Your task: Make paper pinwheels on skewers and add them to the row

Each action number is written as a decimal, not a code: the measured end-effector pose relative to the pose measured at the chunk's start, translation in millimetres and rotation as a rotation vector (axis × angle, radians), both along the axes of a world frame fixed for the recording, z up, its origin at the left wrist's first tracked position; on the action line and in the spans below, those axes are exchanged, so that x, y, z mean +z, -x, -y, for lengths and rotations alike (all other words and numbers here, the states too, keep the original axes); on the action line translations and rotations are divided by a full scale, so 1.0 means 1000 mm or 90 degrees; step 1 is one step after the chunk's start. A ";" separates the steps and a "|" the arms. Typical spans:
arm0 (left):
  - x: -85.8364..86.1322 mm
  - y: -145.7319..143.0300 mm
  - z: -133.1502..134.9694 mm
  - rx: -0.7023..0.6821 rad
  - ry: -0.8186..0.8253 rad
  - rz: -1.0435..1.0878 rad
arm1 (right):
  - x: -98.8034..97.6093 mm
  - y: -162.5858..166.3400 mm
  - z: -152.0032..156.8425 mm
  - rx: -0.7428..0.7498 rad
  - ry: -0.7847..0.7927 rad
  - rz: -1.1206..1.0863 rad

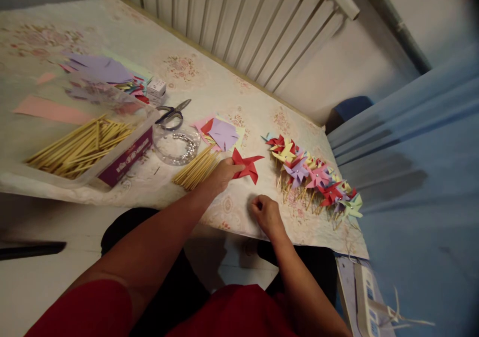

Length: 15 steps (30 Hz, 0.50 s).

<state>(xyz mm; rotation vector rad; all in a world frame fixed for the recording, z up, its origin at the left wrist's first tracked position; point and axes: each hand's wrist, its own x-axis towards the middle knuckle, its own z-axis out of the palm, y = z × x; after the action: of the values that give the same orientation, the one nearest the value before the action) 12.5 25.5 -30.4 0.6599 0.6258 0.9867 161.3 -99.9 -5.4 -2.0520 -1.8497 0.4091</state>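
My left hand (223, 173) is closed on a red paper pinwheel (247, 167), its folded blades spreading to the right of my fingers. Below and to the right of it, near the table's front edge, my right hand (266, 214) is curled with the fingers pressed together; whatever they hold, if anything, is hidden. Beside my left wrist lies a bundle of thin wooden sticks (195, 170). Cut paper squares (223, 134) in purple, red, pink and yellow are stacked behind it. Finished pinwheels on sticks (318, 176) lie in rows to the right.
A round clear dish (176, 146) holds small shiny pins. Scissors (173, 115) lie behind it. At left, a plastic box (129, 153) holds many sticks, with paper sheets (98, 68) and a small white box (156, 88) behind. A power strip (364, 297) sits at lower right, beside a blue curtain (422, 177).
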 end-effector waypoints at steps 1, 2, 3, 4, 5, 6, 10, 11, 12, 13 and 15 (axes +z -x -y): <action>0.001 0.000 0.001 0.000 -0.004 -0.003 | 0.006 0.000 -0.002 -0.015 -0.018 -0.041; 0.002 0.000 0.002 -0.002 -0.007 -0.005 | 0.013 0.001 -0.005 -0.025 -0.043 -0.077; 0.003 0.000 0.003 -0.005 -0.007 -0.009 | 0.021 0.003 -0.009 -0.030 -0.070 -0.105; 0.004 0.000 0.004 -0.008 -0.004 -0.012 | 0.027 0.005 -0.014 -0.029 -0.094 -0.120; 0.004 0.000 0.004 -0.010 0.001 -0.014 | 0.033 0.007 -0.019 -0.028 -0.119 -0.127; 0.005 0.000 0.004 -0.013 0.004 -0.015 | 0.036 0.009 -0.025 -0.025 -0.139 -0.127; 0.006 -0.002 0.002 -0.013 -0.012 -0.013 | 0.038 0.016 -0.047 -0.009 -0.190 -0.114; 0.006 -0.003 0.002 -0.015 -0.016 -0.013 | 0.037 0.017 -0.051 -0.005 -0.199 -0.110; 0.005 -0.003 0.001 -0.017 -0.016 -0.013 | 0.035 0.018 -0.055 -0.003 -0.206 -0.105; 0.005 -0.004 0.001 -0.019 -0.016 -0.010 | 0.034 0.019 -0.058 -0.001 -0.213 -0.098; 0.004 -0.005 0.001 -0.020 -0.017 0.001 | 0.033 0.020 -0.062 0.001 -0.218 -0.083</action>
<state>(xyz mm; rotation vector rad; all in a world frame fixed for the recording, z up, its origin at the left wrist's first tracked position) 17.0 24.3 -26.7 0.6908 0.6005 0.9671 141.4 -37.9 27.5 -1.7532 -1.7083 0.2016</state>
